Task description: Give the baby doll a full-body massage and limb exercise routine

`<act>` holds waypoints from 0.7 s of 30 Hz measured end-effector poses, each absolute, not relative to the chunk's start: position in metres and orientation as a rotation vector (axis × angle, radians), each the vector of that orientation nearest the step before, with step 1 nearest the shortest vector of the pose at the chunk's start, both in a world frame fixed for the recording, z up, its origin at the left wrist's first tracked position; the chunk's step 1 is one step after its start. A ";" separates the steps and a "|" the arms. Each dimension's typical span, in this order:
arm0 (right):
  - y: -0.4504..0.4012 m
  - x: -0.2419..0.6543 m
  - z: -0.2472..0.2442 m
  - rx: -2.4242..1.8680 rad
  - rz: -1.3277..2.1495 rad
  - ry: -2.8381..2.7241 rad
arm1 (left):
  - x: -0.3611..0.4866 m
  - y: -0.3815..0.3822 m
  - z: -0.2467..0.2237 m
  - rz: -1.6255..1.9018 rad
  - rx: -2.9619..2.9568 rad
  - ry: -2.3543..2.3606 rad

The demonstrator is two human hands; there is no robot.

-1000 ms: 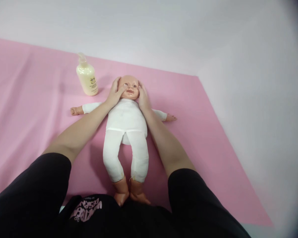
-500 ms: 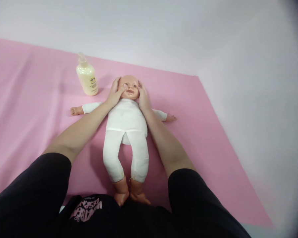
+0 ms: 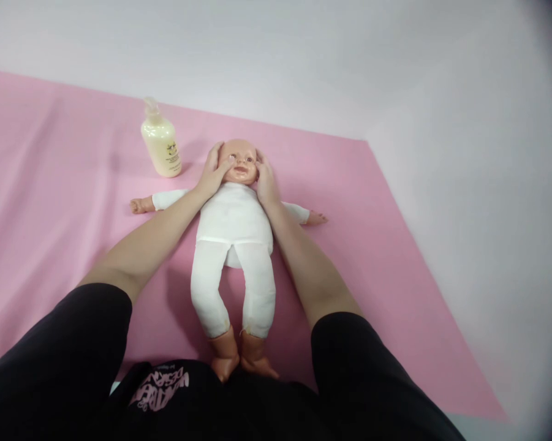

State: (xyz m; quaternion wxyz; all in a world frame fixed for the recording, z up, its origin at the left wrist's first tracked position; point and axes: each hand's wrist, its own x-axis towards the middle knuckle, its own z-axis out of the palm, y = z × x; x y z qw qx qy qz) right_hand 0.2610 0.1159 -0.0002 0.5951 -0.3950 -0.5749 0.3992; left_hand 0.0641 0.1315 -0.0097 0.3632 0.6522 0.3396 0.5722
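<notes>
A baby doll [image 3: 235, 214] in a white cloth suit lies on its back, arms spread and feet toward me. My left hand [image 3: 212, 173] cups the left side of its head, with the thumb on the cheek beside the nose. On the other side my right hand [image 3: 266, 179] holds the head the same way, thumb at the cheek near the eye. The other fingers of both hands curve around the sides of the head and are partly hidden.
A pump bottle [image 3: 162, 150] of pale yellow lotion stands left of the doll's head. Under everything lies a pink cloth [image 3: 358, 245], wrinkled at the left, its edge running down the right side. A white surface [image 3: 464, 153] borders it.
</notes>
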 end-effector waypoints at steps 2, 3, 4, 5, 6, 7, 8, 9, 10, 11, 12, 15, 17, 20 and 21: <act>0.117 0.261 -0.001 -0.916 0.931 -1.331 | 0.063 0.132 -0.010 1.468 1.686 0.873; 0.117 0.261 -0.002 -0.918 0.931 -1.327 | 0.063 0.132 -0.010 1.466 1.687 0.872; 0.118 0.261 -0.002 -0.919 0.930 -1.325 | 0.063 0.133 -0.011 1.463 1.688 0.871; 0.118 0.261 -0.003 -0.919 0.927 -1.323 | 0.063 0.133 -0.011 1.462 1.688 0.871; 0.118 0.261 -0.003 -0.920 0.926 -1.322 | 0.062 0.134 -0.012 1.461 1.688 0.871; 0.118 0.261 -0.004 -0.920 0.926 -1.324 | 0.062 0.135 -0.012 1.460 1.690 0.870; 0.118 0.261 -0.004 -0.918 0.927 -1.326 | 0.062 0.135 -0.013 1.460 1.693 0.869; 0.119 0.261 -0.004 -0.914 0.930 -1.328 | 0.062 0.136 -0.014 1.459 1.696 0.866; 0.119 0.261 -0.005 -0.908 0.933 -1.332 | 0.062 0.137 -0.015 1.457 1.700 0.863; 0.120 0.262 -0.006 -0.903 0.935 -1.334 | 0.062 0.138 -0.015 1.457 1.703 0.860; 0.121 0.262 -0.006 -0.896 0.935 -1.336 | 0.062 0.138 -0.016 1.458 1.707 0.857; 0.124 0.263 -0.008 -0.881 0.931 -1.342 | 0.062 0.141 -0.018 1.459 1.726 0.850; 0.125 0.263 -0.009 -0.875 0.929 -1.341 | 0.062 0.142 -0.019 1.457 1.739 0.853; 0.124 0.263 -0.008 -0.875 0.932 -1.341 | 0.062 0.143 -0.019 1.458 1.748 0.874; 0.124 0.263 -0.008 -0.878 0.934 -1.342 | 0.062 0.143 -0.020 1.456 1.755 0.881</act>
